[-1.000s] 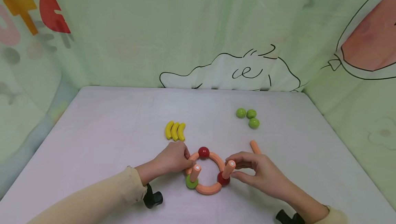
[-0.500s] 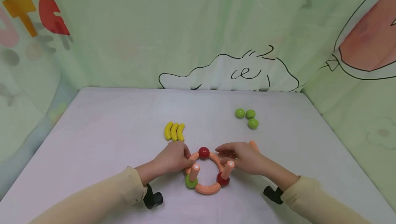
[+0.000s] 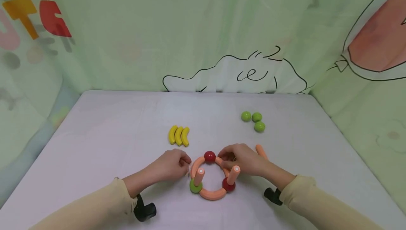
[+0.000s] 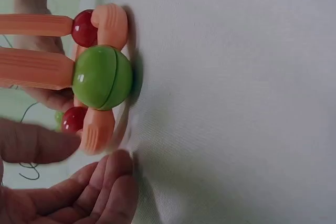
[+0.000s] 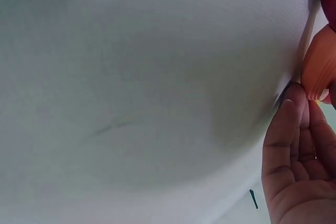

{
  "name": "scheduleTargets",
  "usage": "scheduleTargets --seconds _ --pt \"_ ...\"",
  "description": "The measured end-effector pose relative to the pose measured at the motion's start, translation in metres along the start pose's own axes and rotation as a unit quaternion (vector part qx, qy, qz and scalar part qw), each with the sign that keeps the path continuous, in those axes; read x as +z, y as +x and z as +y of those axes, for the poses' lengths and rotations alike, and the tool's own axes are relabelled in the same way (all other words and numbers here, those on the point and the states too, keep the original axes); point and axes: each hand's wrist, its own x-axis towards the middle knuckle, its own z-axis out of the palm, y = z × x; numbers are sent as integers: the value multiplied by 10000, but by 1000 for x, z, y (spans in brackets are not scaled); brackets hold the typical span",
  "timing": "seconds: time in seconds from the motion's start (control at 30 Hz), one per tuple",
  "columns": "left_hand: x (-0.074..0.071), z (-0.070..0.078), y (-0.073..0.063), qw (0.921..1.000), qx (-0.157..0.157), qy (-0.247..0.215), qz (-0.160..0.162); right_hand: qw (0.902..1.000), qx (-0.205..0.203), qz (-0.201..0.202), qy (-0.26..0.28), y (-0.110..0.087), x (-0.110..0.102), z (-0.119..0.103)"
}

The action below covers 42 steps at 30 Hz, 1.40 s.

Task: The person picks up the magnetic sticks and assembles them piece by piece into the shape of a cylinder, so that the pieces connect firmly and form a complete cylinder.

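Observation:
A ring of curved orange rods joined by balls lies on the table. It has a red ball [image 3: 209, 157] at the back, a green ball [image 4: 102, 77] at front left and another red ball [image 3: 229, 185] at front right. From each front ball a straight orange rod [image 3: 233, 175] rises. My right hand [image 3: 243, 160] pinches the right-hand curved rod [image 5: 318, 65] between thumb and fingers. Just left of the ring, my left hand [image 3: 172, 164] holds nothing, thumb and fingers apart close to the left-hand curved rod [image 3: 195, 165].
Yellow banana-shaped pieces [image 3: 179, 135] lie in a row behind my left hand. Three green balls [image 3: 257, 117] sit together at back right. Partly hidden behind my right hand is a loose straight orange rod [image 3: 261, 151]. Printed cloth walls [image 3: 127, 39] enclose the table [image 3: 111, 124].
My right hand has moved left and back from the front right ball to the right-hand curved rod. My left hand has let go of the left-hand curved rod and drawn slightly left.

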Motion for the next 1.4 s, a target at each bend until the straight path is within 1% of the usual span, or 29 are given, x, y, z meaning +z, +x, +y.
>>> scheduleTargets --seconds 0.13,0.2,0.27,0.37,0.47,0.7,0.97,1.13,1.2,1.27,1.4 --pt "0 -1 -11 9984 145 -200 -518 9999 154 10 -49 -1 0 -1" --pt "4 -1 -15 9980 258 -144 -555 9999 152 14 -52 -1 0 0" --pt "9 0 -17 9984 328 -42 -459 9999 97 13 -43 0 0 1" --pt "15 1 -18 9991 376 85 -198 10000 34 -5 -2 0 1 2" --pt "18 3 -18 9992 376 99 -41 10000 -3 12 19 0 1 2" --pt "16 2 -19 9990 415 48 131 9998 80 172 -19 -8 2 5" --pt "14 -3 -17 9985 429 -256 243 9994 164 306 -22 -17 3 8" --pt "13 -4 -15 9974 507 -323 402 9986 281 444 -69 -23 6 7" --pt "13 -4 -13 9966 600 -301 480 9980 382 497 -108 -25 7 6" --pt "13 -5 -12 9954 748 -186 562 9971 512 541 -136 -27 9 4" --pt "13 -8 -9 9897 1171 238 789 9944 809 618 -271 -31 13 0"
